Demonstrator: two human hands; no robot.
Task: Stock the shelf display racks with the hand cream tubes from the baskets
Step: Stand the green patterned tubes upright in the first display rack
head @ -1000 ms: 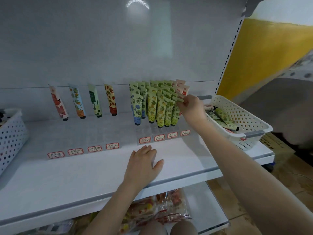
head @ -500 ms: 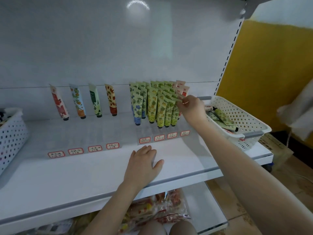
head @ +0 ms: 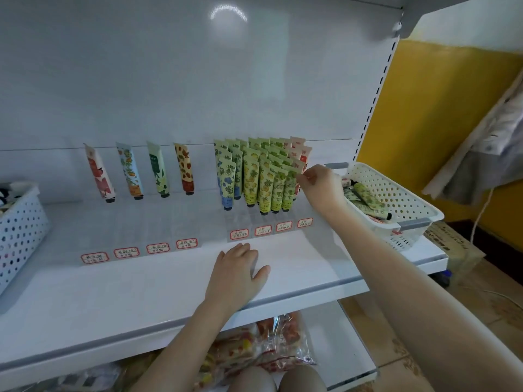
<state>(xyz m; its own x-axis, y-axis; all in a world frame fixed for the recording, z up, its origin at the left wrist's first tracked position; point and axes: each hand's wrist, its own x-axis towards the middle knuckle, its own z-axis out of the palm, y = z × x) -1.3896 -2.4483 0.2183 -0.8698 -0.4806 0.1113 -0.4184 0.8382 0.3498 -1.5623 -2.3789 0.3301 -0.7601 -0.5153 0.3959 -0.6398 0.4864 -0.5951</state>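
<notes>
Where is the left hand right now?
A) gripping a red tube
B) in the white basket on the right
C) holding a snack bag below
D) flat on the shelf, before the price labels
D: the left hand lies flat, palm-down, on the white shelf; the right hand pinches a tube.

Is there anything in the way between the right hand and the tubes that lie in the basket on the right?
Nothing visible. The right hand, pinching a tube at the right end of the rack, is beside the basket; its top is open and the loose tubes lie uncovered inside.
</notes>
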